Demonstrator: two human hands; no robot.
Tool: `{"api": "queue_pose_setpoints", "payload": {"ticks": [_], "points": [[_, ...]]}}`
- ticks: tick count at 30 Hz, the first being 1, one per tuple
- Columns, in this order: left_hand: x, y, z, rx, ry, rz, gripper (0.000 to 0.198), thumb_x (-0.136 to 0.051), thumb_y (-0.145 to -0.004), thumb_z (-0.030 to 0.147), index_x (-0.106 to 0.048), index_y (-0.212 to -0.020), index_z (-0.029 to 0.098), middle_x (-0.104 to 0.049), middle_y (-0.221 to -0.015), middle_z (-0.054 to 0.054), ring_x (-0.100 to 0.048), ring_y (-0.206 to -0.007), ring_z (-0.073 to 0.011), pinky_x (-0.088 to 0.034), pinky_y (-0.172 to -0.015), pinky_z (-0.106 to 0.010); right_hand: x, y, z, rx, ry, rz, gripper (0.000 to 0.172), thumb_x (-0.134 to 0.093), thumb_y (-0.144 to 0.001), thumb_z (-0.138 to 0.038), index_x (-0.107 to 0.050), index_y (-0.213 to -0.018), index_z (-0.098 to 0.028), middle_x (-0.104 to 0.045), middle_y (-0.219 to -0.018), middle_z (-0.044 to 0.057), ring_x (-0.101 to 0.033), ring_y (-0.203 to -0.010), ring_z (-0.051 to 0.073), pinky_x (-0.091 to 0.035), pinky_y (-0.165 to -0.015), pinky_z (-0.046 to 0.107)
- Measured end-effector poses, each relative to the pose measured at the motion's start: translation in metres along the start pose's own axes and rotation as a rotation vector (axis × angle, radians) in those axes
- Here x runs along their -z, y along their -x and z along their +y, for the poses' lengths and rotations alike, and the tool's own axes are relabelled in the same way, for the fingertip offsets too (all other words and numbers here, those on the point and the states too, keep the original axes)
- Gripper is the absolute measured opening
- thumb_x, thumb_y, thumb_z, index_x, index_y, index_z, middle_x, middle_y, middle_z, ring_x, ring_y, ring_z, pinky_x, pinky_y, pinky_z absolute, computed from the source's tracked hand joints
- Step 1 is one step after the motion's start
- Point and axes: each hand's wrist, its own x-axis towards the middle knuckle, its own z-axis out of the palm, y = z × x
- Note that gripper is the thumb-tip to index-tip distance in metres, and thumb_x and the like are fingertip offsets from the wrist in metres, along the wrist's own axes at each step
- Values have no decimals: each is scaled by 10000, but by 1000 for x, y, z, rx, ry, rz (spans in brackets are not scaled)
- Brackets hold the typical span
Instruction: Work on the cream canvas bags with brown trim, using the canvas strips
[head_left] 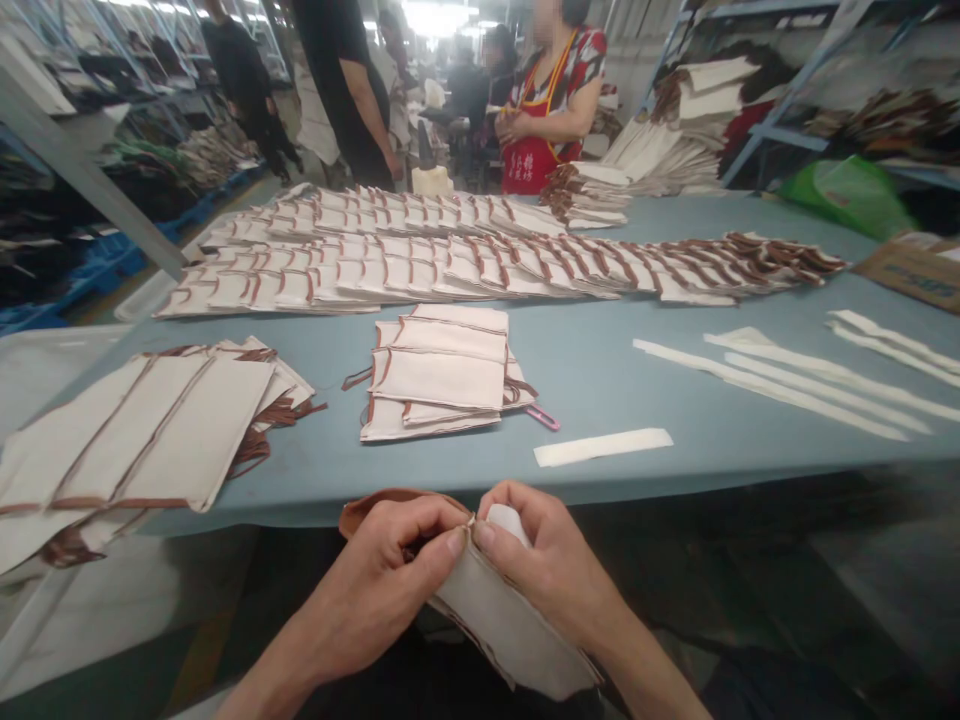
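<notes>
Between my hands, just in front of the table edge, is a cream fabric piece [517, 620] with brown trim. My left hand [397, 570] pinches its upper edge with thumb and forefinger. Close beside it, my right hand [547, 560] pinches the same edge, and a white bit shows between its fingers. Brown fabric [367, 508] sticks out behind my left hand. A small stack of cream panels [450, 375] with brown edging lies on the table beyond my hands. Beside that stack is a pink thread snipper [542, 416].
Long overlapping rows of cream panels [420, 265] cross the table [592, 370]. Another stack [142, 430] hangs over the left edge. White strips [604, 447] lie to the right, near a cardboard box [915, 268] and green bag [847, 195]. A person in a red apron [551, 110] stands across.
</notes>
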Motion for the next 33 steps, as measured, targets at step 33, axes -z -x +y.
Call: {"api": "queue_pose_setpoints", "payload": {"ticks": [33], "points": [[-3, 14, -11, -197, -71, 72, 296, -528, -1029, 312, -730, -851, 188, -742, -871, -21, -652, -834, -166, -466, -774, -215, 7, -2, -20, -119, 72, -135, 228, -679, -872, -378, -577, -799, -188, -502, -636, -59, -394, -576, 97, -297, -501, 203]]}}
